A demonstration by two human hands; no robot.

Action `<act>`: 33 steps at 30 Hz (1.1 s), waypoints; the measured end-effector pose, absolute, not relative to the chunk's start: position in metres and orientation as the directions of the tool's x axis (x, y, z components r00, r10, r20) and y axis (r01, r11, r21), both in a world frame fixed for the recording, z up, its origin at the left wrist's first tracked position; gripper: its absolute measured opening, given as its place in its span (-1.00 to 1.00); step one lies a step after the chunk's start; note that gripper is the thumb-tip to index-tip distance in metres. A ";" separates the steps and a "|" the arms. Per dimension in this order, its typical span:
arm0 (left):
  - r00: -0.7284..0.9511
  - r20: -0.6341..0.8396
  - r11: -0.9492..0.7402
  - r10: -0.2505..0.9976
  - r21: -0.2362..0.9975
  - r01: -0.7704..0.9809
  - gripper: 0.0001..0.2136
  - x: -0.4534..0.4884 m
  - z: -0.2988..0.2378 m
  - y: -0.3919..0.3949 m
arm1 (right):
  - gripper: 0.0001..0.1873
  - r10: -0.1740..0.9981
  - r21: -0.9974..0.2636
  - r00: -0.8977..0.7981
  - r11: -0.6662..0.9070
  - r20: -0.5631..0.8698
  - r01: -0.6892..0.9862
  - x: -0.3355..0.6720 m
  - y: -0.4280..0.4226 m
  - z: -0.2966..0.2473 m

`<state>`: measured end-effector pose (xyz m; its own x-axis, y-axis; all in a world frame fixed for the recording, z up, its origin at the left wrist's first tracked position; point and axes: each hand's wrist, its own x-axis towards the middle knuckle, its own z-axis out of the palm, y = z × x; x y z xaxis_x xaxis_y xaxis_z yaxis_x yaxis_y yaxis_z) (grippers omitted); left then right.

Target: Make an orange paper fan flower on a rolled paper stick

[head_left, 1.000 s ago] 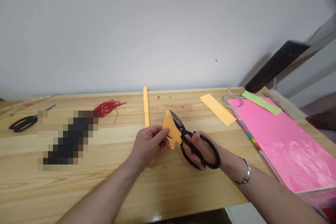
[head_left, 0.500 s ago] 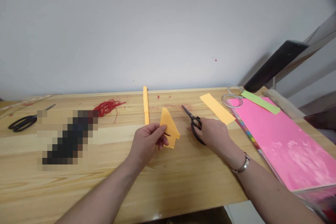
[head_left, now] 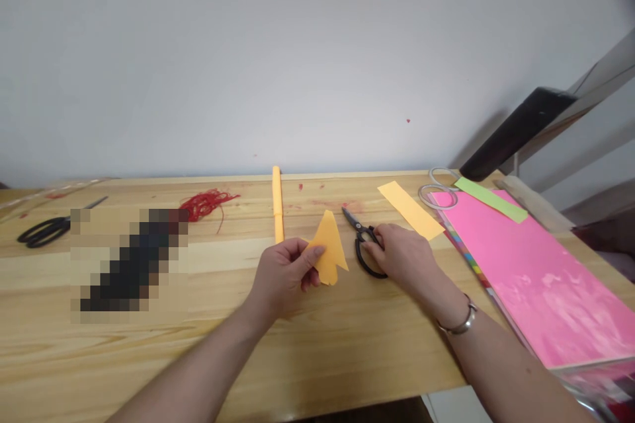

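Note:
My left hand (head_left: 292,266) pinches a piece of orange paper (head_left: 331,246) between thumb and fingers, slightly above the table. The paper has a pointed top and a notch at its lower right edge. My right hand (head_left: 404,251) is closed on one handle loop of black-handled scissors (head_left: 361,228), to the right of the paper. Their blades look closed and point away to the upper left. Part of the handles is hidden by my fingers.
Behind my left hand lies an orange marker-like stick (head_left: 276,201). Red threads (head_left: 206,203) and another pair of scissors (head_left: 47,231) lie left, beside a blurred-out dark object (head_left: 131,264). On the right are an orange strip (head_left: 411,210), a green strip (head_left: 491,199) and pink sheets (head_left: 536,271).
My left hand has turned the orange paper and shifted it slightly right. The scissors have turned a little in my right hand, which has stayed nearly in place.

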<state>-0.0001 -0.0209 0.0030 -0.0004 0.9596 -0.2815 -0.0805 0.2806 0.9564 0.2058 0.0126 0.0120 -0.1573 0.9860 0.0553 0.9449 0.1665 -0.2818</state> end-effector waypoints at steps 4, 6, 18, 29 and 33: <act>0.031 -0.236 0.234 0.971 0.970 0.061 -0.76 0.003 0.003 -0.024 | -0.70 0.948 -0.716 -0.295 0.289 0.121 0.636 0.200 0.008 0.013; 0.075 -0.226 0.217 0.971 0.970 0.114 -0.76 0.004 0.003 -0.026 | -0.68 0.916 -0.865 -0.389 0.274 0.101 0.420 0.196 0.004 0.012; 0.156 -0.259 0.249 0.953 0.965 0.077 -0.84 0.001 0.006 -0.021 | -0.76 0.997 -0.196 0.029 -0.014 0.074 0.980 0.226 0.034 0.019; 0.140 -0.233 0.228 0.962 0.972 0.050 -0.86 0.001 0.005 -0.022 | -0.66 0.961 -0.145 -0.039 0.082 0.274 0.986 0.230 0.031 0.019; 0.245 -0.196 0.163 0.949 0.975 0.149 -0.89 0.001 0.006 -0.025 | -0.76 0.875 -0.644 -0.411 0.471 0.255 0.603 0.207 0.014 0.017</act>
